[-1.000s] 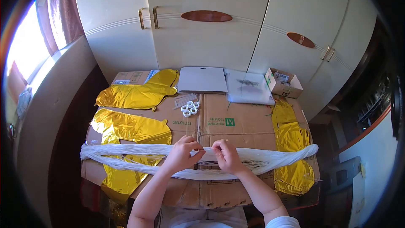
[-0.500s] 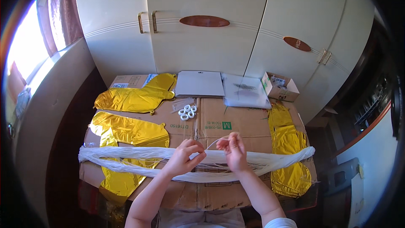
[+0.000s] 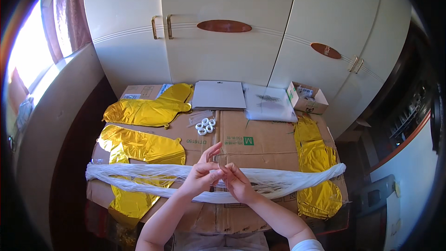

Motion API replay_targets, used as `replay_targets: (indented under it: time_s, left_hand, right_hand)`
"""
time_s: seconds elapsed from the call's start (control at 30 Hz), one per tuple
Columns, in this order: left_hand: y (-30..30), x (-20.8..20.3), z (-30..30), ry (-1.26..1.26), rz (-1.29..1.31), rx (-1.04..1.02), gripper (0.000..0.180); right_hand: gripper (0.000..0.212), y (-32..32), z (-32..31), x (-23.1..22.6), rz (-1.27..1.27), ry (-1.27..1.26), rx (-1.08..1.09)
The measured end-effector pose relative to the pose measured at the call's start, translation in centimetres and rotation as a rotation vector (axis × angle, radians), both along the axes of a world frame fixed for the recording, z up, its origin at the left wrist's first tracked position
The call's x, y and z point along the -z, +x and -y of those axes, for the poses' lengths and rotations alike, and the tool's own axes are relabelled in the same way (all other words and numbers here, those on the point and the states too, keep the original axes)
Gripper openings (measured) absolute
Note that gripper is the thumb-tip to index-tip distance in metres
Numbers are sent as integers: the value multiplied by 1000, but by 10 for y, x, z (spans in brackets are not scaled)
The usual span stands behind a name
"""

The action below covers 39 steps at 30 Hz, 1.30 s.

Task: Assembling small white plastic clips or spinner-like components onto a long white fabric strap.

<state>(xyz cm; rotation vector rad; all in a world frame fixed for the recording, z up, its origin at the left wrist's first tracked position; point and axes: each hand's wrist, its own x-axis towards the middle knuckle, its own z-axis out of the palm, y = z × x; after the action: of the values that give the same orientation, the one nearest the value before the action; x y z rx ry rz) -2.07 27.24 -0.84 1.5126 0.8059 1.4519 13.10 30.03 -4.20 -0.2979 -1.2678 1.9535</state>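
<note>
A long loop of white string stretches across the front of the cardboard. Above its middle, my hands meet with their fingertips together. My left hand pinches with thumb and forefinger while its other fingers lift upward. Fingers bent inward, my right hand pinches right beside the left thumb. A short bit of strand between the fingertips is mostly hidden by them. Under the string's left part lies a gold foil balloon, flat. Another gold foil balloon lies under its right end.
Beyond the hands sit several white ribbon rolls beside clear thin sticks. Along the back are a third gold foil balloon, a grey-white board stack, clear plastic bags and a small open box. Cabinet doors rise behind.
My hands were apart with a strand of white string stretched between them. The right hand has moved left to meet the left hand, whose upper fingers have straightened.
</note>
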Motion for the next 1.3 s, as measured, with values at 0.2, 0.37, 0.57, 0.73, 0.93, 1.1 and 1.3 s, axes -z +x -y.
replay_targets:
  time_s: [0.2,0.37,0.57,0.73,0.93,1.1,1.3]
  left_hand:
    - [-15,3,2,-293,502,144,14]
    - [-30,4,2,-277,944,148,18]
    - [-20,-25,0,-33,172,-543,25]
    - [-25,-20,1,123,-707,-649,20]
    - [-25,-21,5,-300,700,91,29]
    - [-14,-23,1,-45,236,-382,22]
    - [-26,-18,4,-29,-616,-506,23]
  right_hand:
    - [31,11,-13,-6,44,109,-61]
    - [24,22,-18,-24,542,468,81]
    - [17,27,-19,-31,623,720,263]
    - [11,36,-22,-26,442,513,401]
    - [10,24,-20,-27,579,853,407]
    - [10,16,-15,-22,563,1006,286]
    - [10,32,-23,-42,476,1023,519]
